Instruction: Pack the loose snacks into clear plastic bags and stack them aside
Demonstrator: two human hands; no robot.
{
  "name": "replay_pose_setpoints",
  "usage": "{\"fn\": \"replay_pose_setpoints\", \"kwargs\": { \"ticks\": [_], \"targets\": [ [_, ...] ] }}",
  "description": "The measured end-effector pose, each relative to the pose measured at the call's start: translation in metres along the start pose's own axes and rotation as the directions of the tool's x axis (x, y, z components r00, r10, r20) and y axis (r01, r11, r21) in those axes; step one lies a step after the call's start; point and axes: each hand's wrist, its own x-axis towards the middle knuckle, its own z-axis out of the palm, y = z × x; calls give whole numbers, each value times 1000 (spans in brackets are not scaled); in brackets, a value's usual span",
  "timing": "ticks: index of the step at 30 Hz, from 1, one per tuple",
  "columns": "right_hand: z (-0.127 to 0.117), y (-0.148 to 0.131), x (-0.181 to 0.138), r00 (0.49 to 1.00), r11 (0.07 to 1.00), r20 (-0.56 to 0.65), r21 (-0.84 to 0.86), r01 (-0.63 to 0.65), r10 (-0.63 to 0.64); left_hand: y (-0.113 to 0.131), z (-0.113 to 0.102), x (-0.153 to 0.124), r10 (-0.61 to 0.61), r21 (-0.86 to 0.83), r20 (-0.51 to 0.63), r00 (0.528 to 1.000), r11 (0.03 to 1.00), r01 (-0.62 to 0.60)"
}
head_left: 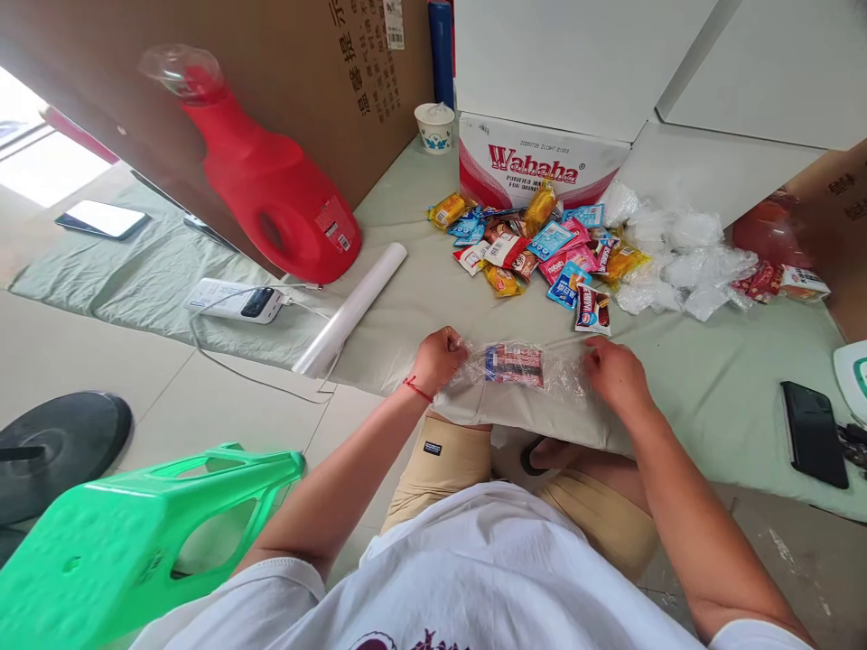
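A clear plastic bag [518, 372] with a red and dark snack packet [513, 364] inside lies on the pale green cloth in front of me. My left hand [439, 357] pinches the bag's left end, fingers closed on the plastic. My right hand [613, 370] holds the bag's right end. Beyond the bag sits a pile of several small snack packets [535, 248] in yellow, blue, red and pink. One dark red packet [593, 310] lies nearest my right hand.
A roll of clear film [352, 310], a red jug [271, 185], a power bank [237, 301] and a phone [101, 218] lie left. A Wahaha box [542, 162] and paper cup [434, 126] stand behind. Crumpled plastic bags [677, 257] and a black phone [813, 433] lie right. A green stool [135, 524] is near left.
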Motion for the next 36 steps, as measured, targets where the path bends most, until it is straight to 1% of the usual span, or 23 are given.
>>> {"fn": "replay_pose_setpoints", "kwargs": {
  "ticks": [2, 3, 4, 6, 7, 8, 10, 11, 13, 16, 19, 21, 23, 24, 25, 27, 28, 29, 30, 31, 33, 34, 36],
  "targets": [
    [-3, -7, -4, 981, 997, -185, -71, 43, -55, 2, 0, -1, -12, -13, 6, 1000, 1000, 12],
    [-4, -15, -8, 962, 992, -245, -54, 112, -122, 3, 0, -1, -20, -27, 7, 1000, 999, 20],
    [-5, -26, -14, 942, 978, -267, -14, 206, -203, 4, 0, -2, -30, -44, 7, 1000, 999, 30],
    [0, -51, -23, 906, 912, -194, 99, 399, -375, 6, 0, -3, -50, -76, 6, 999, 996, 50],
    [4, -63, -26, 889, 877, -119, 150, 457, -443, 6, 1, -4, -57, -87, 4, 998, 995, 57],
    [11, -72, -27, 876, 859, -42, 179, 479, -480, 6, 0, -4, -62, -93, 5, 998, 994, 62],
    [25, -82, -23, 881, 877, 75, 163, 452, -468, 6, -1, -4, -67, -101, 12, 998, 993, 68],
    [32, -83, -19, 890, 893, 105, 137, 428, -443, 7, -3, -4, -75, -118, 17, 997, 990, 76],
    [41, -81, -12, 901, 910, 130, 103, 402, -413, 11, -7, -1, -95, -167, 36, 995, 981, 100],
    [46, -77, -6, 895, 904, 133, 116, 412, -425, 27, -11, 3, -134, -311, 117, 984, 936, 165],
    [45, -78, -6, 895, 904, 155, 167, 393, -418, 48, 1, -1, -106, -433, 244, 964, 878, 206],
    [45, -78, -6, 915, 920, 168, 212, 329, -366, 59, 17, -9, -58, -426, 340, 938, 880, 209],
    [44, -75, -5, 937, 933, 185, 267, 243, -297, 63, 34, -19, -39, -389, 398, 916, 898, 207],
    [43, -72, -4, 940, 931, 202, 301, 207, -275, 63, 42, -23, -33, -365, 393, 919, 911, 189],
    [42, -69, -2, 935, 922, 229, 342, 183, -271, 61, 48, -27, -7, -324, 369, 929, 936, 136],
    [38, -59, 0, 908, 885, 283, 436, 167, -311, 56, 55, -34, 117, -158, 290, 950, 985, -73],
    [36, -54, 1, 899, 861, 284, 479, 168, -334, 54, 57, -36, 201, -31, 247, 948, 979, -200],
    [34, -48, 1, 901, 843, 261, 508, 176, -346, 52, 59, -37, 282, 106, 210, 936, 945, -308],
    [32, -42, 1, 916, 837, 213, 513, 191, -340, 50, 60, -39, 341, 224, 182, 922, 899, -377],
    [31, -36, 0, 937, 847, 147, 487, 211, -318, 49, 62, -40, 370, 307, 153, 917, 864, -399],
    [30, -24, -5, 968, 912, 18, 341, 230, -251, 47, 66, -42, 378, 401, 76, 923, 836, -375],
    [30, -18, -9, 976, 946, -16, 242, 214, -217, 46, 68, -43, 368, 428, 26, 929, 836, -343],
    [30, -9, -17, 987, 985, -25, 73, 159, -158, 44, 73, -45, 330, 463, -75, 941, 847, -260]
  ]
}}
